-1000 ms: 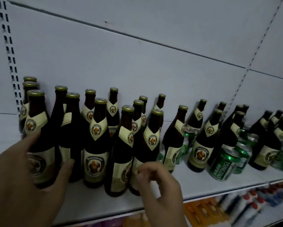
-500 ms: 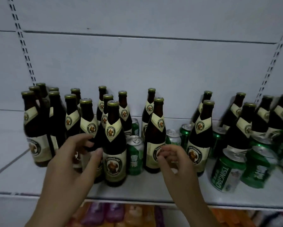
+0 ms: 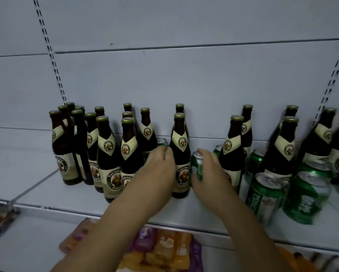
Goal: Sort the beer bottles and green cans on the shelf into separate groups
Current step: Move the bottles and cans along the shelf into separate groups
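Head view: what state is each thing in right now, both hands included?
left hand: reaching in between two bottles; grip hidden.
right hand: gripping green can.
green can: upright, between two bottles.
beer bottles: upright, capped; most grouped left, several mixed with cans right.
other cans: standing right, unsorted among bottles.

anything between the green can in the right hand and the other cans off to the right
Yes. A beer bottle stands just right of the right hand and its green can, between it and the front cans. The shelf in front looks open for going round.
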Motion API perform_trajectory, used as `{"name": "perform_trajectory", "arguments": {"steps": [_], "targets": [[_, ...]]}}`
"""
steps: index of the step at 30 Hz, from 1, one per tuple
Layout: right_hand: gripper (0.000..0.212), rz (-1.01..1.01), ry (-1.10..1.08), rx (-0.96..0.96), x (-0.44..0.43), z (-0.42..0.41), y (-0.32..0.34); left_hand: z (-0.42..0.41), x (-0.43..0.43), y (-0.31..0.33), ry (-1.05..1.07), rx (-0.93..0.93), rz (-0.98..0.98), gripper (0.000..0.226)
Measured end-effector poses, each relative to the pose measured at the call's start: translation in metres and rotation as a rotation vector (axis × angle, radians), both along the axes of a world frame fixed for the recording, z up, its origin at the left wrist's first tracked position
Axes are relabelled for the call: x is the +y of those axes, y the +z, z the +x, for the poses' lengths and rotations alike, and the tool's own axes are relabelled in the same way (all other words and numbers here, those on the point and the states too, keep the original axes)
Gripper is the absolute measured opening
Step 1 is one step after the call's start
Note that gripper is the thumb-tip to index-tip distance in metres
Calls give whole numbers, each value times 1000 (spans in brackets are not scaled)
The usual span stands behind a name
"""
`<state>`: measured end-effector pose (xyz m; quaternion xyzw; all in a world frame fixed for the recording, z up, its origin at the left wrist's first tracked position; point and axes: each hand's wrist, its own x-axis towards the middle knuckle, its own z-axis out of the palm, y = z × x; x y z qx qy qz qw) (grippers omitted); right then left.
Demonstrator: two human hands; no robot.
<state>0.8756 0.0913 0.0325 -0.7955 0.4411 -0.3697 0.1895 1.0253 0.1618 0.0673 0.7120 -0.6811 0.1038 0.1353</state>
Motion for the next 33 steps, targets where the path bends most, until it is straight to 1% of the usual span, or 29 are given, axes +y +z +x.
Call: {"name": "perform_trajectory", "arguments": {"steps": [2, 3, 5, 6, 7, 8, 9, 12, 13, 15, 18, 20, 22, 26, 29, 33], "targets": [[76, 53, 11, 167, -6, 5, 11, -1, -16, 12, 76, -179, 160, 91], [83, 83, 12, 252, -9, 8, 16, -2, -20, 18, 104, -253, 232, 84], [96, 163, -4, 406, -17, 15, 26, -7, -22, 32, 146, -345, 340, 62], [99, 187, -21, 471, -21, 18, 29, -8, -23, 37, 149, -393, 374, 50], [99, 198, -40, 515, -26, 20, 30, -8, -24, 41, 141, -442, 390, 40], [95, 201, -56, 542, -30, 21, 32, -8, -24, 45, 133, -482, 404, 36], [89, 189, -66, 568, -32, 22, 32, -7, -25, 47, 125, -509, 418, 36], [66, 113, -101, 715, -31, 24, 37, -4, -27, 56, 134, -538, 483, 47], [62, 97, -105, 742, -32, 25, 37, -3, -28, 58, 137, -545, 494, 47], [66, 85, -109, 782, -36, 28, 36, 0, -31, 62, 137, -564, 507, 48], [79, 147, -117, 809, -45, 34, 41, 0, -35, 67, 136, -593, 558, 62], [79, 190, -130, 852, -49, 36, 47, -2, -38, 70, 165, -598, 617, 75], [75, 210, -142, 884, -49, 38, 50, -2, -43, 71, 181, -598, 650, 81], [64, 193, -162, 880, -50, 43, 52, 0, -49, 70, 169, -588, 671, 77], [62, 179, -162, 863, -46, 42, 57, 1, -48, 71, 134, -584, 660, 70], [58, 123, -178, 849, -31, 38, 69, -1, -47, 82, 128, -635, 615, 48]]}}
